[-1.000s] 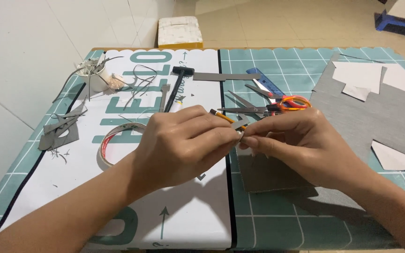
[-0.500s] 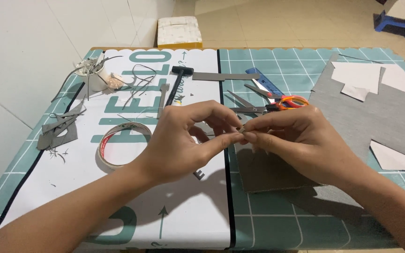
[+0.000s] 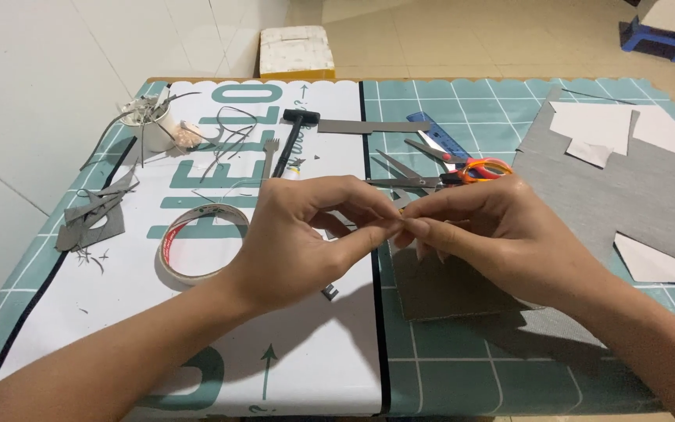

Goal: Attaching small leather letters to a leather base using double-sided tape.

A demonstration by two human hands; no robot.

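My left hand [image 3: 298, 238] and my right hand [image 3: 501, 234] meet fingertip to fingertip above the middle of the table. Together they pinch a small thing [image 3: 398, 226], which the fingers mostly hide, so I cannot tell what it is. Under my right hand lies a grey cardboard piece [image 3: 439, 293]. A roll of clear tape [image 3: 197, 244] lies flat just left of my left wrist. Scissors with orange handles [image 3: 451, 176] lie open right behind my fingertips.
A blue ruler [image 3: 431, 133], a grey strip [image 3: 373, 126] and a black-headed mallet [image 3: 294, 129] lie further back. A white cup of grey strips [image 3: 154, 125] and grey scraps [image 3: 91, 215] are at left. A big grey sheet [image 3: 650, 195] with white offcuts covers the right side.
My left hand's fingers have uncurled from a closed fist into a fingertip pinch, and the tape roll shows more fully. The yellow-tipped item seen by my left fingers earlier is out of sight.
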